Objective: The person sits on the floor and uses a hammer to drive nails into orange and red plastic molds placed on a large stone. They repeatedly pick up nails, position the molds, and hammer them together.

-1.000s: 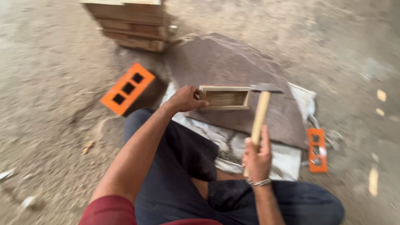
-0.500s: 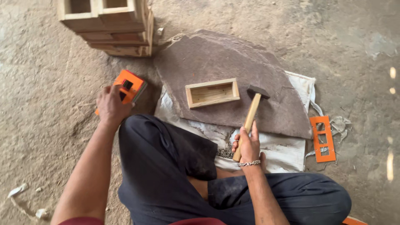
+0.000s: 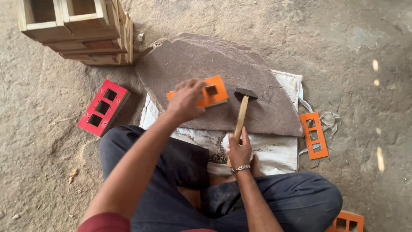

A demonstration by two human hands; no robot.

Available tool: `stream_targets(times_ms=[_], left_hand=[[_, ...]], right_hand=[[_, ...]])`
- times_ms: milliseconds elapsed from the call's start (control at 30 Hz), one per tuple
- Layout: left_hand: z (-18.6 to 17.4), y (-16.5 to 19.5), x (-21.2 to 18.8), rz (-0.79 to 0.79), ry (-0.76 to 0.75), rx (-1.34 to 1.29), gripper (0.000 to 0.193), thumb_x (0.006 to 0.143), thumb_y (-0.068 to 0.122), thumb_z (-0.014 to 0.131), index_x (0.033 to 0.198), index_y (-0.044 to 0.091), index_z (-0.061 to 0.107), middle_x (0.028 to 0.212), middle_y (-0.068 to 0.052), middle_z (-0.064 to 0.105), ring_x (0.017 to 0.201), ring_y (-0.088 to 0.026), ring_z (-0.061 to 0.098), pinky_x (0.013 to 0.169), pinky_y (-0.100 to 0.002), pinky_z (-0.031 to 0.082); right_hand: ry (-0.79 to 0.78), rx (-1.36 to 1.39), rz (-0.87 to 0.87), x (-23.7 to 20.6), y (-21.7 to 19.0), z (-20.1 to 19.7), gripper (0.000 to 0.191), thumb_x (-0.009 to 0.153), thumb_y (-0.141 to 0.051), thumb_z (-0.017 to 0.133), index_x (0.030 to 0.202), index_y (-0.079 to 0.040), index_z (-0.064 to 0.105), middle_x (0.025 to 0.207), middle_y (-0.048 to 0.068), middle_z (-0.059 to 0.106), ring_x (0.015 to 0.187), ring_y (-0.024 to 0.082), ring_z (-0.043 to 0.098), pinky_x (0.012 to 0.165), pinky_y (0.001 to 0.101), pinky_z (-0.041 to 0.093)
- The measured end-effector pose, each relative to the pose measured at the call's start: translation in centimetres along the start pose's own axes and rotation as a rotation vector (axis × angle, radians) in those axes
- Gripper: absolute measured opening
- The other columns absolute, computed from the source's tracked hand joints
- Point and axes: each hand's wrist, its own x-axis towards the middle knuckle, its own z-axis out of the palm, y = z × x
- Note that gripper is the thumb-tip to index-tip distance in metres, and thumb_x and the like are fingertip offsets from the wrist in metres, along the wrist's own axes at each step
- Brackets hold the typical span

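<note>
My left hand point(image 3: 185, 99) lies over an orange plate with square cut-outs point(image 3: 211, 93), fingers spread and curled down onto its near end; the palm hides the contact, so I cannot tell whether the fingers grip the edge or only press on top. The plate rests flat on the big rough stone slab point(image 3: 214, 64), near the slab's middle.

My right hand point(image 3: 238, 150) is wrapped fully closed around the lower end of a wooden hammer handle point(image 3: 241, 116), thumb up along the shaft. The dark hammer head point(image 3: 245, 93) sits on the slab just right of the orange plate, close beside it but apart from it as far as I can see.

The slab lies on a white cloth point(image 3: 274, 150) in front of my crossed legs. A red plate with three square holes point(image 3: 103, 107) lies on the ground to the left, well apart from my hands. Another orange cut-out plate point(image 3: 314, 135) lies right of the cloth. Stacked wooden boxes point(image 3: 77, 30) stand at the upper left.
</note>
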Motion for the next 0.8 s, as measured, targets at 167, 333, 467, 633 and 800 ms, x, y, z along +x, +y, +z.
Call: stream_targets(times_ms=[167, 333, 467, 633, 800], left_hand=[[1.0, -1.1, 0.0, -0.080, 0.036, 0.070, 0.102, 0.066, 0.031, 0.094, 0.147, 0.011, 0.036, 0.159, -0.024, 0.033, 0.143, -0.042, 0.026, 0.119, -0.052, 0.020], [3.0, -5.5, -4.3, -0.416, 0.286, -0.261, 0.101, 0.076, 0.030, 0.091, 0.150, -0.005, 0.031, 0.149, -0.031, 0.040, 0.142, -0.046, 0.031, 0.116, -0.051, 0.029], [3.8, -7.1, -5.0, -0.487, 0.147, -0.437, 0.088, 0.074, 0.031, 0.086, 0.144, -0.001, 0.045, 0.141, -0.025, 0.054, 0.136, -0.039, 0.052, 0.117, -0.043, 0.043], [2.9, -7.4, -4.7, -0.441, 0.117, -0.347, 0.100, 0.071, 0.024, 0.087, 0.149, -0.005, 0.033, 0.136, -0.029, 0.049, 0.133, -0.044, 0.047, 0.113, -0.044, 0.040], [1.9, -8.4, -4.1, -0.367, 0.043, -0.264, 0.122, 0.064, 0.019, 0.093, 0.151, -0.012, 0.013, 0.141, -0.034, 0.036, 0.135, -0.047, 0.040, 0.114, -0.043, 0.038]], right_hand=[[0.099, -0.525, -0.267, 0.7, -2.6, -1.0, 0.077, 0.087, -0.030, 0.079, 0.152, -0.008, 0.046, 0.123, 0.024, 0.060, 0.112, 0.032, 0.061, 0.091, 0.0433, 0.058], [-0.039, -0.265, -0.540, 5.5, -7.4, 2.6, 0.076, 0.093, -0.027, 0.072, 0.157, -0.002, 0.040, 0.148, 0.025, 0.056, 0.135, 0.032, 0.059, 0.112, 0.0404, 0.049], [-0.146, -0.419, -0.551, 7.9, -8.7, 6.8, 0.090, 0.087, -0.026, 0.078, 0.157, 0.004, 0.030, 0.154, 0.029, 0.044, 0.142, 0.040, 0.046, 0.117, 0.0444, 0.039], [-0.217, -0.600, -0.462, 5.6, -8.0, 7.6, 0.098, 0.082, -0.031, 0.082, 0.157, 0.003, 0.028, 0.155, 0.030, 0.041, 0.144, 0.041, 0.041, 0.118, 0.0447, 0.036], [-0.290, -0.696, -0.552, 5.8, -11.9, 6.1, 0.109, 0.074, -0.021, 0.089, 0.158, -0.004, 0.022, 0.159, 0.022, 0.033, 0.146, 0.040, 0.039, 0.118, 0.0439, 0.036]])
